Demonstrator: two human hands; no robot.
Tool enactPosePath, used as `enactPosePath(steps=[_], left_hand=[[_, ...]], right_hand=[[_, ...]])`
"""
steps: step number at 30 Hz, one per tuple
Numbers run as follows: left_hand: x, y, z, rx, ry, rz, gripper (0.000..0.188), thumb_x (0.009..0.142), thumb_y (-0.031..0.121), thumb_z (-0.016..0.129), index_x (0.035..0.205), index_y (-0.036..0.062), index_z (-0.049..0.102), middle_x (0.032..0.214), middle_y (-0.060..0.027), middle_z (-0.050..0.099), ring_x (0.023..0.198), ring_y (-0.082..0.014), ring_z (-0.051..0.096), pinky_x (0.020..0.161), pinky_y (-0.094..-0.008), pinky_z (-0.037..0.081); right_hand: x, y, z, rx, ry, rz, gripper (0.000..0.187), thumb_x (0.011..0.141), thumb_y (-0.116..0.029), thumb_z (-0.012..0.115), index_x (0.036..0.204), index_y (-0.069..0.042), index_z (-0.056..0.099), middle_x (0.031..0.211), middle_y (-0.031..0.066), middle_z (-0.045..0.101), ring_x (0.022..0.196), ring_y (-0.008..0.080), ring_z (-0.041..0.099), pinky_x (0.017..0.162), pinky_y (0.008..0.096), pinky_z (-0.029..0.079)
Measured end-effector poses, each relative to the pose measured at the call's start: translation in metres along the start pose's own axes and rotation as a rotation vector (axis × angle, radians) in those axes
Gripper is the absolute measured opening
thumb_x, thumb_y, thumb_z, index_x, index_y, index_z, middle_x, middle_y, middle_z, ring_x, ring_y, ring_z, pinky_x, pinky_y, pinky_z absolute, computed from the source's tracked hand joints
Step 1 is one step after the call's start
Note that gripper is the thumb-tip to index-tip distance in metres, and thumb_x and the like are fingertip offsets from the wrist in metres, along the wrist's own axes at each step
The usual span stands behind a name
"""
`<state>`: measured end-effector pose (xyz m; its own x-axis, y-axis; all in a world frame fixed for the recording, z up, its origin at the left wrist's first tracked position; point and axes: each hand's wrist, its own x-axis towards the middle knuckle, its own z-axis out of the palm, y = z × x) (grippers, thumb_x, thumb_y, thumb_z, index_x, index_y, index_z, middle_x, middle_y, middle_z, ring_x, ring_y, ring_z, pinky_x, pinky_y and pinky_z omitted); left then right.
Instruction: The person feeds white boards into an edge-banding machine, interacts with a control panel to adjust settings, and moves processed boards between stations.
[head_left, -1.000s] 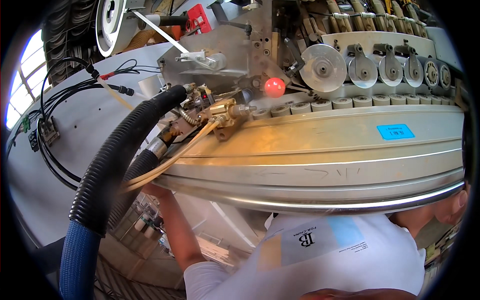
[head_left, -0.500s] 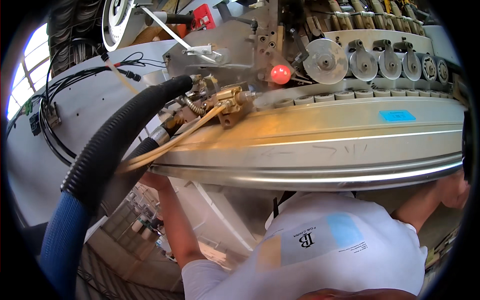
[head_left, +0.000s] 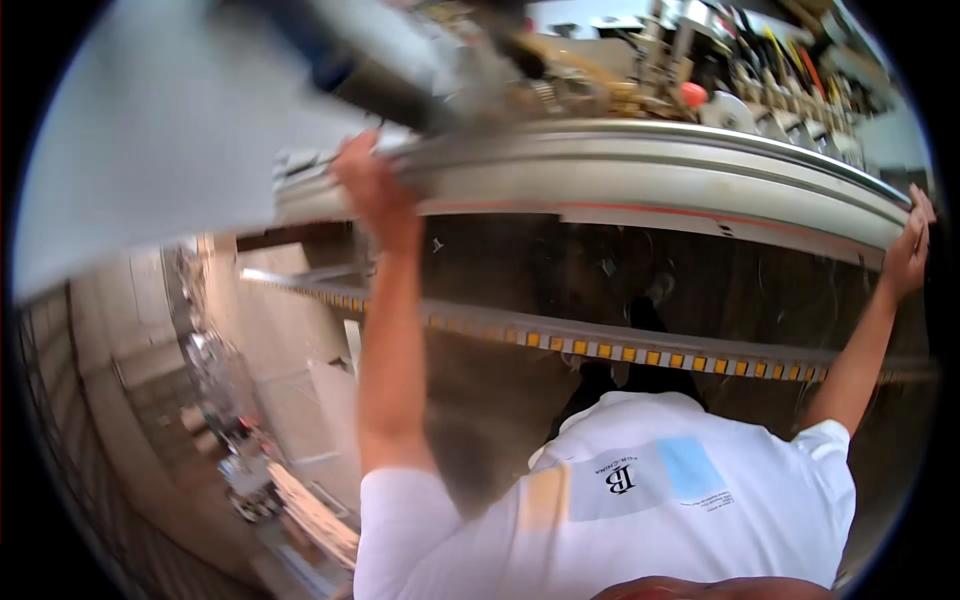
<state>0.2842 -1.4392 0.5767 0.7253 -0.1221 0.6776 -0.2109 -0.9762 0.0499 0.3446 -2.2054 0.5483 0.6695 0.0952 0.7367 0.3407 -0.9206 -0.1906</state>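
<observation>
At the left end of the long metal beam [head_left: 620, 170], the left hand [head_left: 378, 190] lies against the pale front face, its fingers reaching up toward the top edge; blur hides how they bend, so I cannot tell whether they close on it. At the beam's right end, the right hand [head_left: 907, 250] reaches up with fingers nearly straight along the corner; how tightly it grips, I cannot tell either. The beam spans the space between both hands, bowed by the lens, its face smooth and off-white with lengthwise grooves, its upper edge glossy, and a thin red line [head_left: 650, 208] running along its lower edge. Past the upper edge, toward the right, sit a round red knob [head_left: 693, 95] and a pale, flat disc [head_left: 729, 112], with a crowd of metal fittings around them. Over the upper edge near the left end, a thick dark hose [head_left: 375, 95] smears across and blocks part of the machinery, beside a broad, plain grey panel [head_left: 150, 150]. Below the beam's lower edge, a narrow roller bar [head_left: 605, 351] studded with square yellow pieces slants between it and the white cotton-like shirt [head_left: 600, 540], crossing above the dark floor [head_left: 500, 255]. Lower left lie pale wooden planks [head_left: 312, 505].
</observation>
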Motion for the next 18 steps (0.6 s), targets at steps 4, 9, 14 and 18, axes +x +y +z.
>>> enactPosePath(steps=[4,9,14,18], left_hand=[[-0.059,0.104,-0.035,-0.359,-0.111,-0.331,0.047,0.103,0.024,0.059,0.144,0.0024,0.053,0.147,-0.0190,0.056,0.138,-0.0397,0.050,0.116,-0.0463,0.039],[-0.256,0.180,-0.108,-0.702,-0.109,-0.535,0.039,0.093,0.016,0.066,0.131,0.0054,0.061,0.121,-0.0149,0.068,0.111,-0.0359,0.064,0.097,-0.0424,0.051],[-0.523,0.217,-0.171,-0.642,-0.862,-1.322,0.046,0.099,0.037,0.063,0.137,0.0106,0.061,0.125,-0.0138,0.071,0.114,-0.0316,0.067,0.097,-0.0408,0.053],[-0.627,0.216,-0.240,-0.756,-0.866,-1.572,0.047,0.099,0.046,0.060,0.128,0.0097,0.068,0.125,-0.0169,0.070,0.118,-0.0339,0.065,0.100,-0.0424,0.051]], right_hand=[[-0.030,-0.017,0.009,0.146,0.189,0.281,0.035,0.109,-0.023,0.050,0.133,-0.006,0.069,0.142,0.0087,0.065,0.130,0.0260,0.061,0.111,0.0357,0.044],[-0.131,-0.203,0.006,0.418,-0.128,0.383,0.041,0.112,-0.026,0.044,0.129,0.004,0.067,0.125,0.0143,0.070,0.114,0.0253,0.066,0.106,0.0368,0.047],[-0.276,-0.385,0.011,1.007,-0.844,0.391,0.025,0.107,-0.016,0.056,0.110,0.003,0.072,0.105,0.0118,0.073,0.094,0.0165,0.068,0.083,0.0323,0.055],[-0.287,-0.527,-0.001,0.927,-1.521,0.215,0.031,0.104,-0.021,0.060,0.123,0.002,0.069,0.117,0.0164,0.073,0.109,0.0232,0.070,0.095,0.0343,0.054]])
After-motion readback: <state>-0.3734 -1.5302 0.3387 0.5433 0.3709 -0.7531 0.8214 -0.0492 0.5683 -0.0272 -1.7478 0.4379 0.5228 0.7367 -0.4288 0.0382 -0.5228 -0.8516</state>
